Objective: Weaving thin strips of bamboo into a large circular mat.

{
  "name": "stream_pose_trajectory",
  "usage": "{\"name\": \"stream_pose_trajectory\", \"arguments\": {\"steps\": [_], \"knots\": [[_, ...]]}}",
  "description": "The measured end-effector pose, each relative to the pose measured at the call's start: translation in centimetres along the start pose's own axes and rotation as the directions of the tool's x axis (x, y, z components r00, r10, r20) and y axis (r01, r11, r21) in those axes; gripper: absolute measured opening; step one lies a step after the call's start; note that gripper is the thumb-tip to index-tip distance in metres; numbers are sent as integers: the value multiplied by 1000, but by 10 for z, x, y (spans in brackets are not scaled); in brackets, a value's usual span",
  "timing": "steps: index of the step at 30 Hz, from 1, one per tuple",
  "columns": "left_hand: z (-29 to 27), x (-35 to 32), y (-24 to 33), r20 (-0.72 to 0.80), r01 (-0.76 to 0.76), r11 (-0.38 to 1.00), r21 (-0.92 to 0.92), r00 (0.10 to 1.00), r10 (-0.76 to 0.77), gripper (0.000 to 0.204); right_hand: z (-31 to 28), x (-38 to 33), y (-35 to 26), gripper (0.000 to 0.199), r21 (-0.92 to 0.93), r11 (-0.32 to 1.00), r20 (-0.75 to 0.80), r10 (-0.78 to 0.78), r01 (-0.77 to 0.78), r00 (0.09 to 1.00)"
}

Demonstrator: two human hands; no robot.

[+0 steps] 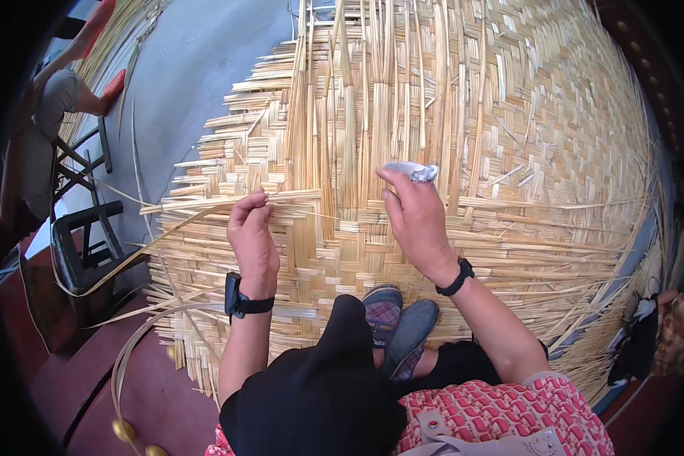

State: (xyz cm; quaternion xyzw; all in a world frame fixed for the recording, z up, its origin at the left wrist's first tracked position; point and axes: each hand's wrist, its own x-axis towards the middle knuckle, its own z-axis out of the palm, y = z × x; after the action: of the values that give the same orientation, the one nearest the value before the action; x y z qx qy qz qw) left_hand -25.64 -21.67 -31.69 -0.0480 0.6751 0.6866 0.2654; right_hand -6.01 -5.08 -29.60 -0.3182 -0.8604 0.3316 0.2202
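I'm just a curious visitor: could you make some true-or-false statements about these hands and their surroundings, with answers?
1. The person's bare left hand pinches a thin, straw-coloured strip. True.

2. The bare right hand is empty. False: it holds a small, curved, grey-white piece; its exact kind is unclear.

3. Both wrists carry black bands. True: a left wristband and a right wristband.

4. The person's feet are bare. False: they wear dark plaid fabric shoes.

5. The shoes stand on the pale yellow, woven straw mat. True.

6. The black-framed stool stands right of the mat. False: it stands to the left.
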Motion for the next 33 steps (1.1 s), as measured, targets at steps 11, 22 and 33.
{"name": "stream_pose_trajectory", "arguments": {"steps": [11, 22, 33], "knots": [[37, 68, 27, 349, 18, 771, 636, 885, -308, 14, 65, 20, -40, 13, 302, 953, 238, -54, -21, 970], [26, 54, 16, 558, 269, 935, 233, 750, -355, 47, 98, 24, -13, 35, 270, 936, 269, 152, -226, 951], [-43, 30, 13, -180, -139, 952, 272, 965, 193, 32, 11, 14, 5, 37, 529, 789, 228, 222, -312, 948]]}}
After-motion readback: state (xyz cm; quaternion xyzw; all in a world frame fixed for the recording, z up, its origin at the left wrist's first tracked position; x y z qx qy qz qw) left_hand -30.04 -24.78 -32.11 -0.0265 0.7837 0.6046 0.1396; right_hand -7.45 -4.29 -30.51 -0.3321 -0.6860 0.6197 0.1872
